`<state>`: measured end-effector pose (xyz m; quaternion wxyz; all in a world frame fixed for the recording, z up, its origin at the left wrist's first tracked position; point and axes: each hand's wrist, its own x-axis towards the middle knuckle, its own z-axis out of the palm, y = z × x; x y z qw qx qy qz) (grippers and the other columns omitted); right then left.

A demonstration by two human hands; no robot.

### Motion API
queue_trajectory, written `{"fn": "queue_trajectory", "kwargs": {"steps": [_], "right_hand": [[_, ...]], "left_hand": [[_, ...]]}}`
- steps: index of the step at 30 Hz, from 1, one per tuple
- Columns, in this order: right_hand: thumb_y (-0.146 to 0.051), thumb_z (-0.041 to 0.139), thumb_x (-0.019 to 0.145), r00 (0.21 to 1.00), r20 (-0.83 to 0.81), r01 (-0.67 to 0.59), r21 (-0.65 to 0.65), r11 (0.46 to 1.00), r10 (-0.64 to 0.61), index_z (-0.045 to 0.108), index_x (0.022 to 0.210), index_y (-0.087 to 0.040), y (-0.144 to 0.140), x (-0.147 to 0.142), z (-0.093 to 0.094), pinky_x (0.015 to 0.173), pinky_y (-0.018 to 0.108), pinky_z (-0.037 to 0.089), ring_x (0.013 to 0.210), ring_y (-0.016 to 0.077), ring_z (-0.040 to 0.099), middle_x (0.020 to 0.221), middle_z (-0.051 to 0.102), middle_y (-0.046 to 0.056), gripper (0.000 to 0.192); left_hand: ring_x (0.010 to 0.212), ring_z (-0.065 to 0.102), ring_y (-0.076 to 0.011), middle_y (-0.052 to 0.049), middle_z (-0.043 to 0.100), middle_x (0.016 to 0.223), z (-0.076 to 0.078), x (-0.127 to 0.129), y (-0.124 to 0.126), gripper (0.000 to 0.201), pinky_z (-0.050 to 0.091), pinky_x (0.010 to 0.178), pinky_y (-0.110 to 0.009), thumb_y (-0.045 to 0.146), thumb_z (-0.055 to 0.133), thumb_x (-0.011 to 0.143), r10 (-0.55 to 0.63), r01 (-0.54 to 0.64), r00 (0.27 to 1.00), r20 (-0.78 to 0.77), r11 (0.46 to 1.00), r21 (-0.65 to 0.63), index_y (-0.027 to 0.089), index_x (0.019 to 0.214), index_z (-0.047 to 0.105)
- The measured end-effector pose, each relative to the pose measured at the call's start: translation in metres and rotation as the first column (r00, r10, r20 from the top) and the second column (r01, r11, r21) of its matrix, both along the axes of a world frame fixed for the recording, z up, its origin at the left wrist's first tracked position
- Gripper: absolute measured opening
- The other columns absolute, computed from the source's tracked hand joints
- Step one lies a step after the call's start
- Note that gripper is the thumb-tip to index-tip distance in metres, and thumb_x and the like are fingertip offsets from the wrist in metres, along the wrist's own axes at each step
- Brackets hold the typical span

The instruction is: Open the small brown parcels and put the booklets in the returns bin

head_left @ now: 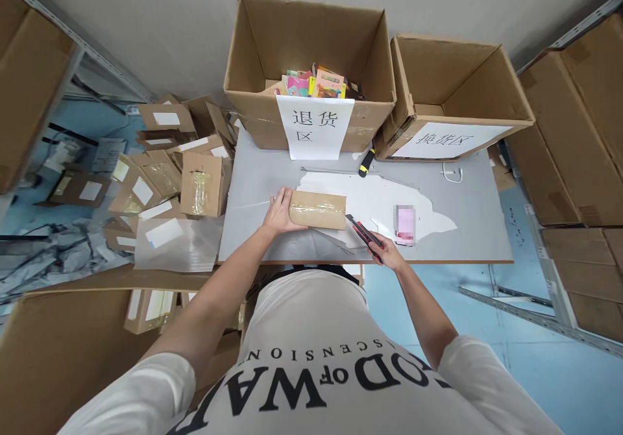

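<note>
Plainly: box (318, 211) clasped, cutter (363, 232) at its end

The left hand (281, 213) is half-curled, clasping the box's left end; the box lies between both hands, over the table (477, 221). The right hand (386, 251) is wrapped round the cutter, blade toward the box's right end; contact cannot be told. Beyond the box, a large bin (253, 107) holds booklets (327, 86), its sign (315, 126) reading 退货区. Ahead and right of the right hand, a smaller bin (487, 81) bears 换货区. The table's near edge runs beneath the right hand; grey tabletop extends rightward past a pixelated pink item (405, 223).
</note>
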<state>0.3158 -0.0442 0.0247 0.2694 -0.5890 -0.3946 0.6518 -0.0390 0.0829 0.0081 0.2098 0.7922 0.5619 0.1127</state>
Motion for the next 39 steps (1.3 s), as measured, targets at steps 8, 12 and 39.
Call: {"fn": "queue_trajectory", "kwargs": {"steps": [8,12,39], "right_hand": [[-0.054,0.063,0.076,1.000,-0.007,-0.015,-0.014,1.000,0.015,0.049,0.131,-0.020,-0.022,0.001,-0.001,0.030,0.021,0.023,0.031,0.0069,0.035,0.058,0.056,-0.003,0.066],[-0.055,0.062,0.077,1.000,0.023,-0.005,0.007,1.000,0.004,0.050,0.129,-0.020,-0.026,0.002,0.000,0.031,0.022,0.025,0.034,0.0076,0.036,0.059,0.056,-0.003,0.063],[-0.022,0.039,0.081,0.633,0.744,-0.049,0.311,0.949,-0.211,0.027,0.142,-0.010,0.089,-0.036,-0.037,0.094,0.042,0.043,0.107,0.0283,0.051,0.118,0.045,0.018,0.064]], "left_hand": [[0.137,0.025,-0.0414,-0.024,0.026,0.147,-0.001,0.000,0.000,0.135,0.020,0.111,-0.056,0.067,0.077,0.043,0.000,0.000,1.000,0.004,1.000,-0.029,0.012,0.147,0.012],[0.139,0.020,-0.0417,-0.026,0.019,0.151,0.000,-0.001,-0.001,0.137,0.020,0.109,-0.059,0.068,0.076,0.044,-0.004,0.003,1.000,-0.005,0.998,-0.064,0.011,0.148,0.007],[0.144,0.014,-0.0290,-0.016,0.022,0.154,0.010,0.024,-0.074,0.068,0.009,0.115,-0.053,0.030,0.052,0.082,-0.205,0.217,0.971,-0.126,0.972,0.089,0.013,0.145,0.030]]}}
